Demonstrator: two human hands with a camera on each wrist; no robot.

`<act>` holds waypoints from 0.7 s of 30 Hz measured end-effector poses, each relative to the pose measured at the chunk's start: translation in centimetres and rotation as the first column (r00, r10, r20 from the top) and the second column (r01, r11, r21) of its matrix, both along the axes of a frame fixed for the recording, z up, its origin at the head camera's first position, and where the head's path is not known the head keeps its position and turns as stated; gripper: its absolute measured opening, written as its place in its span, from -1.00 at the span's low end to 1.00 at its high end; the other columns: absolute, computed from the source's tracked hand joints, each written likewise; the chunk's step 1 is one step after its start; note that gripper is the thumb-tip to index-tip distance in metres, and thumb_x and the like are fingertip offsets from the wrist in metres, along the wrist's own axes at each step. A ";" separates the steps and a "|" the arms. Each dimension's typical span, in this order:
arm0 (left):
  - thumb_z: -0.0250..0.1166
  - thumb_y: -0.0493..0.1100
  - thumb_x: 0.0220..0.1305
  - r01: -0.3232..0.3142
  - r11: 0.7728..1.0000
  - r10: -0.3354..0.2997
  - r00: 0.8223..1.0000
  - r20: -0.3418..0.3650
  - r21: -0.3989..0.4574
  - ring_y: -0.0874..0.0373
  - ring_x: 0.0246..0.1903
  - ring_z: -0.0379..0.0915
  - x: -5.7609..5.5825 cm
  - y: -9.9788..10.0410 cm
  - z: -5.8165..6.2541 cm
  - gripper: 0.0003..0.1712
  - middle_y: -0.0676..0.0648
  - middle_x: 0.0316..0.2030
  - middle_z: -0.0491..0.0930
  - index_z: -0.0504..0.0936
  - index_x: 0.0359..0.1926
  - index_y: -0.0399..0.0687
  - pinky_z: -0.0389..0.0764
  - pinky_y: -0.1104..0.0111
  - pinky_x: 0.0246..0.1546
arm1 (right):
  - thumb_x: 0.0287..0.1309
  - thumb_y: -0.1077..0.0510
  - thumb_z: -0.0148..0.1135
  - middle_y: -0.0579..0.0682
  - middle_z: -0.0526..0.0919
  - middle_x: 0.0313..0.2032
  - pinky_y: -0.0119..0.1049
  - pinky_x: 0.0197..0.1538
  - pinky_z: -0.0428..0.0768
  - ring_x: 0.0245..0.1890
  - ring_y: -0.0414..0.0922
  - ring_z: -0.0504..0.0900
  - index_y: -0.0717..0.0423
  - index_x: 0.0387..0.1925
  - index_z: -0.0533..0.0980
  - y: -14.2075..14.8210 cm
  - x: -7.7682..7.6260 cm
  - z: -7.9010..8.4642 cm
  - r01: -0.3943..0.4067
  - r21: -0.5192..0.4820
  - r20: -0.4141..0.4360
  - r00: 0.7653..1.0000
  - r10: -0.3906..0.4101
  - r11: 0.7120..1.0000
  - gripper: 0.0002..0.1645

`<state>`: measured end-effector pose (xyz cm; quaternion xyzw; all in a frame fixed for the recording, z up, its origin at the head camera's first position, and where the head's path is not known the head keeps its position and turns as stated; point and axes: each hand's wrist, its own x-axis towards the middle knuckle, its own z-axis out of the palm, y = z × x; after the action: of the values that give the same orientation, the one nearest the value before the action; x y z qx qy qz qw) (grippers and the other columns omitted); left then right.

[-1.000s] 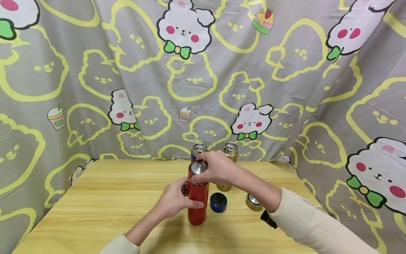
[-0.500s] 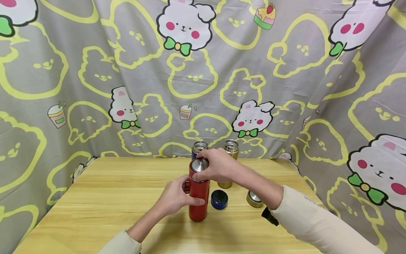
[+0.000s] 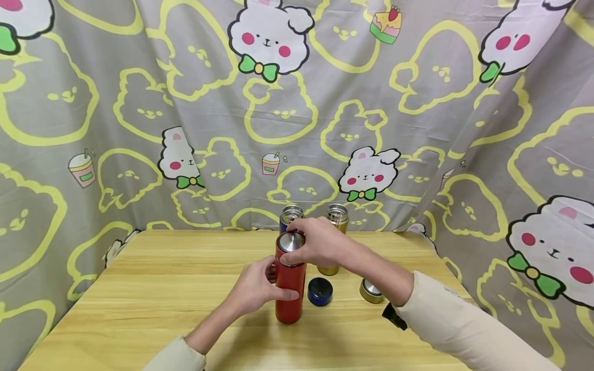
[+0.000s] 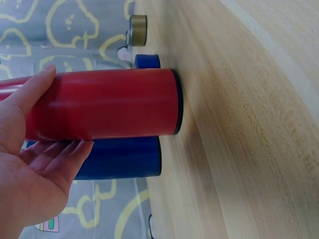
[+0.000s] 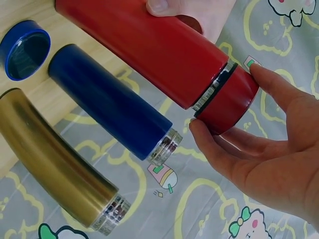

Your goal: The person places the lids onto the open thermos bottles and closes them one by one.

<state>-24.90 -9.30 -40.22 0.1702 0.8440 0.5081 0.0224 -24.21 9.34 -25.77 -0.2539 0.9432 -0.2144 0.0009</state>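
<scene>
A tall red thermos (image 3: 290,293) stands upright at the middle of the wooden table. My left hand (image 3: 255,286) grips its body from the left, thumb across the front. From above and the right, my right hand (image 3: 320,242) holds the red lid (image 5: 227,99) between thumb and fingers. In the right wrist view, a strip of silver neck (image 5: 214,89) shows between lid and body. The lid's top is brushed metal. Behind the red thermos stands a lidless blue thermos (image 5: 109,104), mostly hidden in the head view.
A lidless gold thermos (image 5: 55,159) stands behind my right hand. The blue lid (image 3: 320,291) lies on the table (image 3: 185,273) just right of the red thermos. Farther right is the gold lid (image 3: 371,292), near my right forearm. A patterned grey curtain (image 3: 287,103) surrounds the table.
</scene>
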 end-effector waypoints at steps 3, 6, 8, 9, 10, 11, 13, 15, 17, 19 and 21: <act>0.66 0.13 -0.11 -0.001 1.000 0.001 1.000 0.004 -0.001 0.17 -0.08 0.68 0.0 0.0 0.0 -0.25 0.07 -0.08 0.74 0.58 0.10 0.07 0.69 0.23 -0.03 | -0.02 -0.12 0.58 -0.04 0.71 -0.16 -0.36 -0.26 0.66 -0.28 -0.19 0.65 0.05 0.06 0.60 0.0 0.0 0.0 0.006 -0.008 0.007 1.000 -0.006 1.000 -0.36; 0.66 0.13 -0.11 0.000 1.000 0.000 1.000 0.007 0.001 0.16 -0.08 0.68 0.0 0.0 0.0 -0.25 0.06 -0.08 0.74 0.58 0.11 0.06 0.69 0.22 -0.03 | -0.02 -0.12 0.58 -0.04 0.71 -0.16 -0.35 -0.25 0.67 -0.28 -0.18 0.66 0.06 0.07 0.59 0.0 0.0 -0.1 0.010 -0.008 0.014 1.000 -0.010 1.000 -0.36; 0.67 0.13 -0.11 0.000 1.000 0.000 1.000 0.006 0.003 0.16 -0.08 0.69 0.0 0.0 0.0 -0.25 0.06 -0.08 0.74 0.58 0.11 0.06 0.69 0.22 -0.03 | -0.01 -0.13 0.58 -0.04 0.71 -0.14 -0.34 -0.23 0.68 -0.25 -0.17 0.67 0.05 0.10 0.58 0.0 0.0 -0.1 0.008 0.000 0.018 1.000 -0.008 1.000 -0.32; 0.67 0.12 -0.11 0.001 1.000 -0.001 1.000 0.004 0.004 0.16 -0.09 0.69 0.0 0.0 0.0 -0.25 0.05 -0.08 0.74 0.58 0.11 0.06 0.69 0.22 -0.03 | -0.01 -0.14 0.58 -0.04 0.71 -0.13 -0.33 -0.21 0.68 -0.23 -0.16 0.67 0.04 0.13 0.56 0.0 0.0 0.0 0.007 0.007 0.018 1.000 -0.007 1.000 -0.30; 0.67 0.12 -0.11 0.001 1.000 -0.001 1.000 0.002 0.005 0.16 -0.09 0.69 0.0 0.0 0.0 -0.25 0.05 -0.08 0.74 0.58 0.11 0.06 0.69 0.22 -0.03 | -0.01 -0.15 0.58 -0.04 0.71 -0.11 -0.31 -0.18 0.69 -0.20 -0.15 0.68 0.03 0.18 0.54 0.0 0.0 0.0 0.005 0.016 0.016 1.000 -0.005 1.000 -0.25; 0.67 0.12 -0.11 0.002 1.000 -0.002 1.000 0.001 0.005 0.16 -0.09 0.69 0.0 0.0 0.0 -0.25 0.05 -0.08 0.75 0.58 0.11 0.06 0.69 0.23 -0.03 | -0.01 -0.16 0.58 -0.04 0.71 -0.09 -0.30 -0.15 0.69 -0.17 -0.14 0.68 0.02 0.22 0.52 0.0 0.0 0.1 0.002 0.022 0.014 1.000 -0.002 1.000 -0.21; 0.67 0.12 -0.11 0.003 1.000 -0.003 1.000 0.000 0.005 0.16 -0.09 0.69 0.1 0.1 0.0 -0.25 0.05 -0.08 0.75 0.58 0.11 0.06 0.69 0.23 -0.03 | -0.02 -0.18 0.58 -0.02 0.71 -0.07 -0.26 -0.10 0.68 -0.12 -0.11 0.68 0.02 0.30 0.46 0.0 0.1 0.2 -0.008 0.029 0.008 1.000 0.008 1.000 -0.12; 0.67 0.12 -0.11 0.004 1.000 -0.004 1.000 0.002 0.005 0.17 -0.08 0.69 0.1 0.1 0.0 -0.24 0.06 -0.07 0.75 0.58 0.12 0.06 0.69 0.23 -0.02 | -0.02 -0.17 0.58 0.01 0.70 -0.04 -0.23 -0.05 0.67 -0.09 -0.09 0.67 0.02 0.35 0.42 0.1 0.1 0.5 -0.021 0.026 0.012 1.000 0.020 0.999 -0.07; 0.67 0.12 -0.11 0.004 1.000 -0.004 1.000 0.004 0.004 0.17 -0.08 0.69 0.0 0.1 0.0 -0.24 0.06 -0.07 0.74 0.58 0.12 0.06 0.69 0.23 -0.02 | -0.01 -0.12 0.59 0.04 0.69 -0.01 -0.22 -0.03 0.67 -0.08 -0.08 0.67 0.04 0.35 0.42 0.2 0.1 0.7 -0.038 0.010 0.025 0.999 0.038 0.999 -0.08; 0.67 0.12 -0.11 0.003 1.000 -0.003 1.000 0.007 0.004 0.16 -0.07 0.69 0.0 0.0 0.0 -0.23 0.06 -0.07 0.74 0.58 0.13 0.06 0.69 0.21 -0.01 | -0.01 -0.07 0.60 0.06 0.68 0.02 -0.22 -0.03 0.66 -0.08 -0.09 0.67 0.04 0.33 0.43 0.3 0.0 0.9 -0.055 -0.001 0.046 0.997 0.055 0.998 -0.11; 0.66 0.12 -0.11 0.004 1.000 -0.004 1.000 0.007 0.003 0.16 -0.07 0.69 0.0 0.0 0.0 -0.23 0.06 -0.07 0.74 0.58 0.14 0.07 0.68 0.21 -0.01 | -0.02 -0.02 0.60 0.07 0.68 0.04 -0.23 -0.03 0.66 -0.09 -0.10 0.67 0.04 0.31 0.45 0.5 -0.1 0.9 -0.068 -0.008 0.065 0.995 0.069 0.998 -0.15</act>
<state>-24.94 -9.27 -40.24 0.1699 0.8429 0.5100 0.0261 -24.27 9.79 -24.85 -0.2788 0.9327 -0.2254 0.0385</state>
